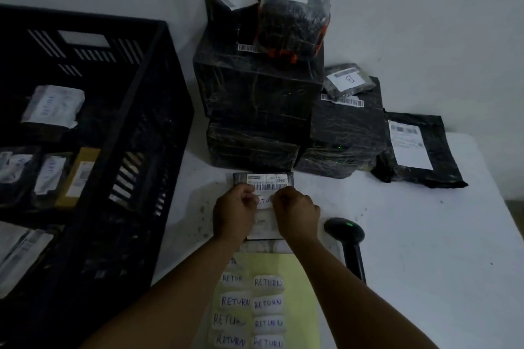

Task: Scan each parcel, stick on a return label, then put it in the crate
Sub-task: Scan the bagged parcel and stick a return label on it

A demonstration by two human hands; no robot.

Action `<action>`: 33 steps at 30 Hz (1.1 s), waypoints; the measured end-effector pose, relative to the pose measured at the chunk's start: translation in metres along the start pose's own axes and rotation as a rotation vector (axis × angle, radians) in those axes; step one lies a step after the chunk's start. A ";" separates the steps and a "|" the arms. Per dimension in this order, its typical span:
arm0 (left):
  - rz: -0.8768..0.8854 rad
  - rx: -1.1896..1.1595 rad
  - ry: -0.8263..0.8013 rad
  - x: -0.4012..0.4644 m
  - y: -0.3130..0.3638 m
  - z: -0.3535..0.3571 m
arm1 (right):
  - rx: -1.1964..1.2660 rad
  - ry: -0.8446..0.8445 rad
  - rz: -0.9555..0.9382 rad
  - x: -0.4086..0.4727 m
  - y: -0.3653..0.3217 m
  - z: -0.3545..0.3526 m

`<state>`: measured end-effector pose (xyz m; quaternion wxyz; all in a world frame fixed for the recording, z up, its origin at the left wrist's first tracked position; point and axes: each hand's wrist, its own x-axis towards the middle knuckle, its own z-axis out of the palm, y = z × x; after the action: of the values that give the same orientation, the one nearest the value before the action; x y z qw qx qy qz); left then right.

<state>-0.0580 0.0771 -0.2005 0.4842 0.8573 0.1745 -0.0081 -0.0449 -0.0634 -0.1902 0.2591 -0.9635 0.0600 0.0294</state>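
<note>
Pinching a return label [263, 201] by its ends, the left hand [234, 214] and right hand [296, 214] stretch it flat over the small parcel [265, 178], lying mid-table below the barcode so it stays scannable; the crate [158, 88] waits at the left edge.

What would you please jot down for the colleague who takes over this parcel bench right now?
Left hand and right hand: each has a pinching grip on the white handwritten RETURN label, over the small dark flat parcel on the white table.
Black handheld scanner: lying right of it.
Done: labelled parcels sit in the black slatted plastic crate.
Left: crate this parcel, then process the stacked black-wrapped parcels using the yellow label sheet.
</note>
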 end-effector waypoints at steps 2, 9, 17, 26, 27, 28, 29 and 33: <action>0.028 0.051 0.015 0.002 -0.004 0.003 | -0.059 0.050 -0.030 0.001 0.000 0.006; 0.026 0.075 0.065 0.007 -0.007 0.011 | -0.062 0.070 0.032 0.001 0.005 0.019; -0.087 0.085 0.157 0.008 -0.004 0.004 | 0.146 0.063 0.197 0.007 0.005 0.019; -0.072 0.190 0.006 -0.002 -0.006 -0.008 | -0.009 -0.008 0.195 -0.009 0.011 0.017; -0.079 0.173 0.010 -0.002 -0.005 -0.009 | -0.008 -0.024 0.200 -0.008 0.011 0.017; -0.089 0.156 0.010 -0.001 -0.004 -0.010 | 0.000 -0.035 0.205 -0.006 0.010 0.017; -0.100 0.135 0.006 0.001 -0.004 -0.011 | 0.019 -0.042 0.216 -0.004 0.010 0.016; -0.144 0.045 -0.002 0.002 0.000 -0.012 | 0.121 -0.073 0.274 0.003 0.010 0.012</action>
<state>-0.0580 0.0882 -0.1947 0.4632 0.8532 0.2349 -0.0476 -0.0440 -0.0659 -0.2057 0.3123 -0.9273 0.1829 0.0959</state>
